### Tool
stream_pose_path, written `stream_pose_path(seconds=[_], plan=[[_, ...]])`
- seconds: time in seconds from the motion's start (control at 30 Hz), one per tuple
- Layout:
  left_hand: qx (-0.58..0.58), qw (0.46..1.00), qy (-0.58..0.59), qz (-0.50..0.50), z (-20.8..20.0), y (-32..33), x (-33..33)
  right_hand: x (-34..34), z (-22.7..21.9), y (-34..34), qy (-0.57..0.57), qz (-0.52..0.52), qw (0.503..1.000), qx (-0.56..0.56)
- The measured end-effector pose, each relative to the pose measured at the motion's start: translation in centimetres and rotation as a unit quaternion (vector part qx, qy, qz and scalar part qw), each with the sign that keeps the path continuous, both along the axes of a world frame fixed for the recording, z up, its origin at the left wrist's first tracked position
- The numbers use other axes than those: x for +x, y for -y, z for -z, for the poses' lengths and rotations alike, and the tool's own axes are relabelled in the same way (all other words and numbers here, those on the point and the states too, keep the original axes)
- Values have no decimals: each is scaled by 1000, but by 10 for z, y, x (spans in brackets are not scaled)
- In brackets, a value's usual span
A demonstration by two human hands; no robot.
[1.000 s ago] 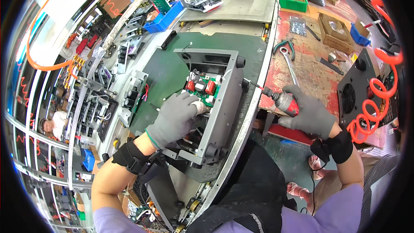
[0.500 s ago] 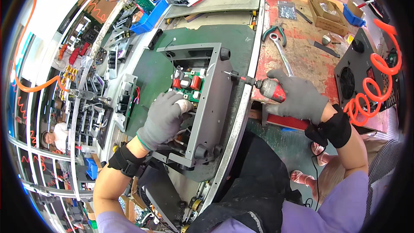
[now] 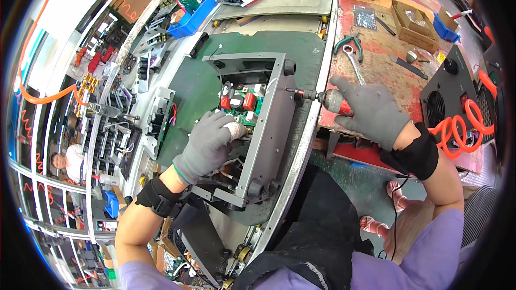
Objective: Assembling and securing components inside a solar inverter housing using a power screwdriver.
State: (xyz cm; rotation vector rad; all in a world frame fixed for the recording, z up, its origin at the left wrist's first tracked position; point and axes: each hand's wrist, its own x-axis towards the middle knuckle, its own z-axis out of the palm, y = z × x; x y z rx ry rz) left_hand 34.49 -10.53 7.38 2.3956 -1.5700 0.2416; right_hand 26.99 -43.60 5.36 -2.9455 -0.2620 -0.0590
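Note:
A grey metal equipment housing (image 3: pixel 272 121) with black rubber feet lies on its side on a green board (image 3: pixel 185 94). Inside it shows a green circuit board (image 3: pixel 260 105) with red and white parts. My left hand (image 3: pixel 204 147), in a grey glove, reaches into the housing's open side with its fingers curled by the circuit board; what they grip is hidden. In my gloved right hand (image 3: pixel 374 113) is a red and grey power screwdriver (image 3: pixel 334 102). It lies level, its bit pointing left at the housing's outer face, at or very near the surface.
Pliers (image 3: pixel 348 45) and a ratchet wrench (image 3: pixel 353 65) lie on the worn red bench at right, near cardboard boxes (image 3: pixel 413 28). A black fan-fitted unit (image 3: pixel 449 94) and an orange coiled hose (image 3: pixel 463 134) stand further right. A person's sandalled feet (image 3: pixel 384 209) are beside the bench.
The screwdriver has come left relative to the housing, its bit now at the housing's face. My left hand keeps its place in the housing. The whole view has shifted slightly.

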Motion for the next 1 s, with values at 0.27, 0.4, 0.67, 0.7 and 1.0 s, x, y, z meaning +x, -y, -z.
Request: stream_pose_path(seconds=[0.27, 0.4, 0.67, 0.7, 1.0], plan=[[11, 1000, 27, 12, -3, 1, 1, 6, 0, 0, 34, -7, 998, -51], [15, 999, 38, 9, -3, 3, 1, 6, 5, 1, 61, -12, 996, -66], [-7, 999, 46, -12, -7, 6, -6, 2, -2, 2, 102, -23, 991, -88], [26, 998, 38, -31, -10, 5, -8, 4, -4, 1, 82, -19, 995, -57], [-8, 959, 69, -276, -147, -130, -74, -18, 43, 58, 93, 1, 963, 254]])
